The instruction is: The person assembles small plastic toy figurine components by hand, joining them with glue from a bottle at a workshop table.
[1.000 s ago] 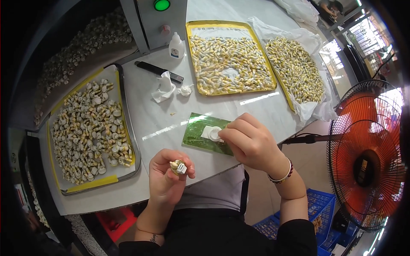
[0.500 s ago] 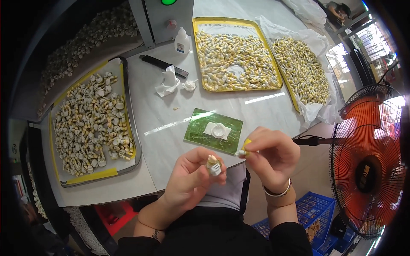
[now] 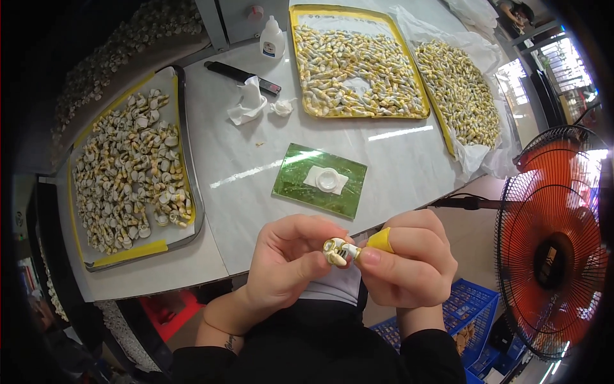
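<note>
- Figurine (image 3: 335,252), small, white and yellow, sits between the two hands, above the counter's near edge.
- Left hand (image 3: 286,257) grasps it between thumb and curled fingers.
- Right hand (image 3: 410,261), with a yellow wrap (image 3: 380,240) on one finger, pinches a small white-and-gold piece (image 3: 352,251) up against the figurine; I cannot tell whether the two are joined.
- Just beyond the hands, a green plate (image 3: 348,200) lies on the counter (image 3: 236,205), bearing a white square (image 3: 312,176) with a round white dish (image 3: 329,180) on top.
- Left of the left hand, a black-rimmed tray (image 3: 191,147) is crowded with similar figurines (image 3: 128,173).
- Farther past the hands are a crumpled tissue (image 3: 248,104), a smaller wad (image 3: 281,107), a black tool (image 3: 229,70) and an upright white bottle (image 3: 272,40).
- Farther out, toward the right, a yellow tray (image 3: 371,116) holds many small pieces (image 3: 352,54).
</note>
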A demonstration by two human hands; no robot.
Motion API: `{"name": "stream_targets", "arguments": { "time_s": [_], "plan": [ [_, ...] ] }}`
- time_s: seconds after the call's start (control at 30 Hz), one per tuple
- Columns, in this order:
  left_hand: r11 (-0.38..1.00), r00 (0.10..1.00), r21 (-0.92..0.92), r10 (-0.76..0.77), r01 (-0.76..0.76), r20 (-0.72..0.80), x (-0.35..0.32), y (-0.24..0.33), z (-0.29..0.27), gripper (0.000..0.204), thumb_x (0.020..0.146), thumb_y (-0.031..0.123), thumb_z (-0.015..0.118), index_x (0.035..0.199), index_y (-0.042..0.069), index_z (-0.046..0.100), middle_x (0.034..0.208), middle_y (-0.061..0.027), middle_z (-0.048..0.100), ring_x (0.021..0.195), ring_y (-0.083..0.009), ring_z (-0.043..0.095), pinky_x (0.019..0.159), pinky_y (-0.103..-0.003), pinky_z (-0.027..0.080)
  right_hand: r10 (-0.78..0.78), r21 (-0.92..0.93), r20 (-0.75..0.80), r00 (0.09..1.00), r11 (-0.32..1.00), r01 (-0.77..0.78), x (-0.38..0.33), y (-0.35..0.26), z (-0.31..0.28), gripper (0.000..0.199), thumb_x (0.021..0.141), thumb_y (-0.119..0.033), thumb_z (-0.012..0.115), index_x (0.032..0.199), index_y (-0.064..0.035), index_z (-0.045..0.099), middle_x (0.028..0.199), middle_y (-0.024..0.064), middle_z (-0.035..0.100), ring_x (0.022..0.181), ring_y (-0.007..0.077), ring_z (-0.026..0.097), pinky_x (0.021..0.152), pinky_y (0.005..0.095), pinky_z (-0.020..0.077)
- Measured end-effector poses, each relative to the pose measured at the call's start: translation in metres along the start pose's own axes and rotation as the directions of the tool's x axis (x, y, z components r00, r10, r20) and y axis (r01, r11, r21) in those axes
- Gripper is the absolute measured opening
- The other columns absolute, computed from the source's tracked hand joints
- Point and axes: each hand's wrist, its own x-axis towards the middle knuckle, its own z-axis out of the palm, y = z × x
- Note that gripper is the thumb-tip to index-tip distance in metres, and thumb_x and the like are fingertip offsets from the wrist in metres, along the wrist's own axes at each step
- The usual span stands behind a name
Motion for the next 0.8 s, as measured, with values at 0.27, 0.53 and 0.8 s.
{"name": "stream_targets", "arguments": {
  "time_s": [0.27,0.53,0.8],
  "plan": [
    [0.971,0.992,0.206,0.109,-0.119,0.06,-0.003,-0.002,-0.005,0.015,0.082,-0.002,0.06,0.097,-0.003,0.059,0.098,-0.0139,0.06,0.088,-0.0172,0.06,0.079,-0.027,0.048,-0.066,-0.036,0.031,0.997,0.997,0.067,-0.002,0.0,-0.004,0.032,0.056,0.002,0.069,0.088,-0.0008,0.065,0.079,0.0063,0.057,0.065,0.0186,0.055,0.052,0.0244,0.0458],
    [0.999,0.977,0.05,0.012,-0.002,-0.215,0.0,0.0,-0.002,0.018,0.089,0.008,0.054,0.104,-0.001,0.056,0.095,-0.0114,0.062,0.083,-0.0179,0.062,0.077,-0.031,0.052,-0.014,-0.084,0.02,1.0,0.996,0.016,-0.011,0.002,0.001,0.03,0.06,0.002,0.068,0.09,-0.0024,0.062,0.08,0.0059,0.055,0.066,0.0195,0.054,0.055,0.0255,0.0457],
    [0.999,0.98,-0.034,-0.012,0.006,-0.198,0.005,0.004,-0.014,0.021,0.093,0.017,0.047,0.106,0.002,0.055,0.097,-0.0092,0.062,0.084,-0.017,0.062,0.077,-0.032,0.051,0.427,0.341,-0.468,0.774,0.895,-0.288,-0.047,0.028,0.009,0.015,0.08,-0.004,0.06,0.092,-0.0035,0.051,0.078,0.0093,0.054,0.067,0.0149,0.049,0.059,0.0246,0.0409]
  ]
}}
